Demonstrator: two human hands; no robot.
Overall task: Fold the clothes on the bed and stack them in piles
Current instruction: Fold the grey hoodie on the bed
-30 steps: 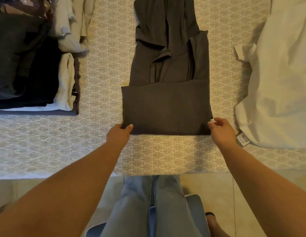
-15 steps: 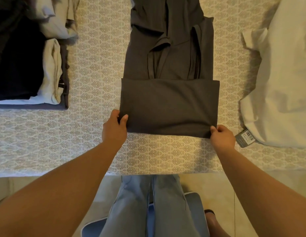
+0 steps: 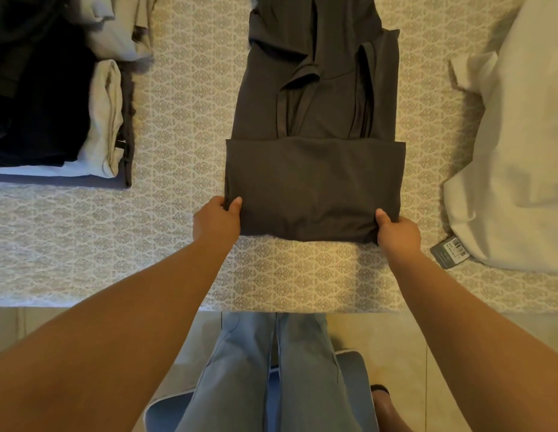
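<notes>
dark grey garment (image 3: 315,185), lower part folded up, near corners pinched by left hand (image 3: 216,221) and right hand (image 3: 397,233).

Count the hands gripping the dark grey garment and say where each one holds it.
2. The left hand pinches the near left corner of the dark grey garment; the right hand pinches its near right corner. The fingers underneath are hidden.

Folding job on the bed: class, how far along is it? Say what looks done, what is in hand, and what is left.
Done: a pile of folded clothes sits at the far left of the bed.
In hand: the left hand and right hand grip the near corners of the dark grey garment, whose near end is already folded over once.
Left: finishing and stacking it, then the white garment lying loose at right, tag showing.
</notes>
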